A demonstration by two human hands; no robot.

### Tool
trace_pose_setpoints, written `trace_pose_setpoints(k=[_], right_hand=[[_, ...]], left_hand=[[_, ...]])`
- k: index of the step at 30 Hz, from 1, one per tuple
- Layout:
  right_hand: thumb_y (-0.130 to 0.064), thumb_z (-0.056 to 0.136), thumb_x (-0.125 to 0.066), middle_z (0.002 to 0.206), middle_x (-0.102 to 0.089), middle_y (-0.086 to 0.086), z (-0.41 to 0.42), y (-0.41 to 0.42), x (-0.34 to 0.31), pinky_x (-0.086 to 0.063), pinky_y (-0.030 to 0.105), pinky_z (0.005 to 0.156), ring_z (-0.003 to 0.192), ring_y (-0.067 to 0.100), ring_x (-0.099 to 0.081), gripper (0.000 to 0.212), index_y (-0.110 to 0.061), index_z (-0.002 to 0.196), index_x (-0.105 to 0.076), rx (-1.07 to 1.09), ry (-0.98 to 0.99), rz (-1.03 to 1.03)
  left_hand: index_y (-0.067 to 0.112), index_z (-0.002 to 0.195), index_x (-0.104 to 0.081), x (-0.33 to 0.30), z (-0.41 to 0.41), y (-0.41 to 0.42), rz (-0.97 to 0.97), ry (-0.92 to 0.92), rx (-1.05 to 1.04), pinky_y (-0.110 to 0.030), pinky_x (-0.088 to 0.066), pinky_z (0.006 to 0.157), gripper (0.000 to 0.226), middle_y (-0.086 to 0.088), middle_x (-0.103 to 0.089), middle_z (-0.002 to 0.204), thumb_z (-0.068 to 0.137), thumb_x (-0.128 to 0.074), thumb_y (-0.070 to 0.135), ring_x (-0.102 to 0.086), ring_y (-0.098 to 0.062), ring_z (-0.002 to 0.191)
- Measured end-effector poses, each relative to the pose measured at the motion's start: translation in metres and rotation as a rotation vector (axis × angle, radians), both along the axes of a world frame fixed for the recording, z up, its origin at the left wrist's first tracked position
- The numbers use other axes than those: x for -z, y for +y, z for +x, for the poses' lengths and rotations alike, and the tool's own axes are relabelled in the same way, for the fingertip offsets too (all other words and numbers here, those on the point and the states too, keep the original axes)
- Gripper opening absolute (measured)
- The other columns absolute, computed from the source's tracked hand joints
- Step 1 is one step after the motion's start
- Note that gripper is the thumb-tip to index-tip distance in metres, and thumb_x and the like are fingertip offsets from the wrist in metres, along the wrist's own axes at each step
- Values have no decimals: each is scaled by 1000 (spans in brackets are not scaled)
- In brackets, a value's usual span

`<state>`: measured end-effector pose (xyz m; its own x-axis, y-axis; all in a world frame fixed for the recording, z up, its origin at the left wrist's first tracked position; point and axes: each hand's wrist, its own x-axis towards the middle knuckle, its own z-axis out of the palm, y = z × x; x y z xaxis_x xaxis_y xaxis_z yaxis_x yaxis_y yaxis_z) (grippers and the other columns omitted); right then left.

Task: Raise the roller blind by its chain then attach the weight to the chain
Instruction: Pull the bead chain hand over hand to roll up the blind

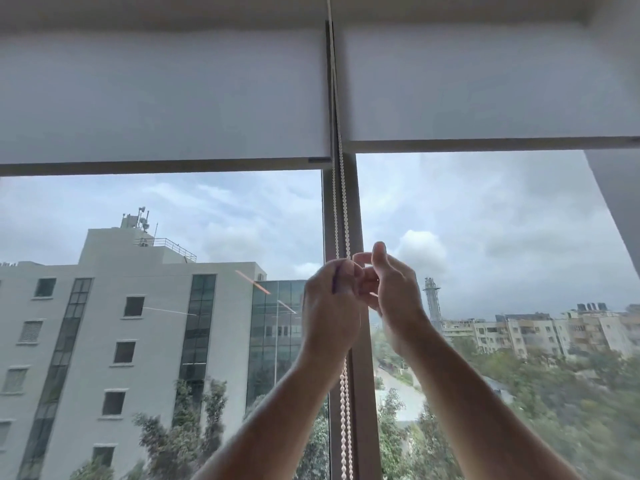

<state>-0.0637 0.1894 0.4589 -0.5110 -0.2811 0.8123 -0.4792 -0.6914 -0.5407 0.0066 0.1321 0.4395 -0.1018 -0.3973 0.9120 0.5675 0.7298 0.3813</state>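
Setting: a high window [485,237] behind two roller blinds, viewed from below. A brown vertical mullion [360,393] divided the glass at centre. A white ceiling soffit [173,12] ran across the 12 o'clock edge.

Left roller blind [162,98]: pale grey fabric, raised to roughly a third of the way down the frame, with a darker bottom bar [156,167] at its lower edge.

Right roller blind [485,84]: same fabric, its lower edge sitting slightly higher than the left one's.

Outside, at 8 o'clock: a grey multi-storey building [138,323] with antennas on its roof. At 4 o'clock: low apartment blocks [540,330] and treetops under an overcast sky.

Bead chain [341,202]: white, small round beads, two strands hanging side by side in the gap between the blinds, in front of the mullion. It ran from 12 o'clock down through the hands and out at 6 o'clock.

Left hand [332,303]: fingers curled around the chain just left of centre, gripping it; a thin dark strip showed against the knuckles, too small to identify.

Right hand [391,289]: touching the left hand at its 3 o'clock side, thumb upright, fingers bent in toward the chain. Whether they pinched the chain could not be told.

Weight: not identifiable in this view.
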Motion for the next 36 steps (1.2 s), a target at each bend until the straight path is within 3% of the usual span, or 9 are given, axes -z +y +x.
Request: trace_pose_setpoints(k=[3,6,14,17,21,27,29,33,36], right_hand=[[-31,106,-47,79,-66,12,13,9,-35,-59,29,58,68,24,-67,35,-2,102,-67,-70,20,52],[-20,107,-45,84,-69,14,25,12,-60,-61,33,60,65,21,-70,29,1,107,-64,-166,6,75],[14,91,-25,59,-46,1,25,-9,-45,-24,21,39,41,8,-31,43,-9,80,-59,-93,-4,38],[15,89,-26,60,-44,1,21,-13,-33,-22,21,38,41,8,-28,45,-12,76,-59,-61,26,20],[12,92,-32,60,-41,5,18,-19,-8,-21,23,42,42,9,-28,42,-13,73,-61,-49,87,19],[-6,106,-42,53,-38,1,15,-27,38,-25,22,41,42,8,-29,38,-2,69,-53,-37,110,20],[-8,107,-42,54,-37,2,14,-27,50,-23,22,39,43,8,-27,35,4,74,-48,-50,101,29],[-7,106,-43,53,-40,4,13,-26,57,-24,23,40,42,10,-29,37,-2,71,-50,-36,151,39],[-3,104,-45,47,-50,2,9,-23,50,-34,23,37,37,13,-40,42,-6,64,-54,8,223,99]], left_hand=[[22,69,-63,27,-5,-8,2,-45,36,-18,-26,45,36,14,-46,49,102,-49,19,-36,-2,46],[25,76,-69,50,-10,-13,57,-79,112,-23,-30,51,32,14,-49,51,102,-52,18,-39,-2,50],[20,77,-72,72,-1,-20,42,-162,229,-19,-29,46,30,7,-47,49,100,-55,11,-37,-6,47],[14,80,-75,72,5,-24,29,-263,330,-18,-37,43,24,-3,-58,54,97,-59,21,-49,-9,47],[22,87,-77,55,10,-34,108,-261,341,-25,-57,63,36,-10,-77,85,88,-53,48,-72,-20,75],[14,92,-74,-12,15,-27,146,-126,310,-33,-57,71,32,-17,-76,93,100,-52,36,-71,-19,79],[10,99,-71,-33,17,-18,124,-147,334,-28,-57,67,30,-9,-76,89,101,-51,33,-71,-18,79],[3,90,-67,-49,11,-8,149,-147,334,-23,-39,39,26,-3,-56,60,103,-51,18,-49,-11,42],[12,74,-68,-47,5,-7,145,-54,188,-26,-28,46,30,4,-45,50,100,-52,10,-36,-11,40]])
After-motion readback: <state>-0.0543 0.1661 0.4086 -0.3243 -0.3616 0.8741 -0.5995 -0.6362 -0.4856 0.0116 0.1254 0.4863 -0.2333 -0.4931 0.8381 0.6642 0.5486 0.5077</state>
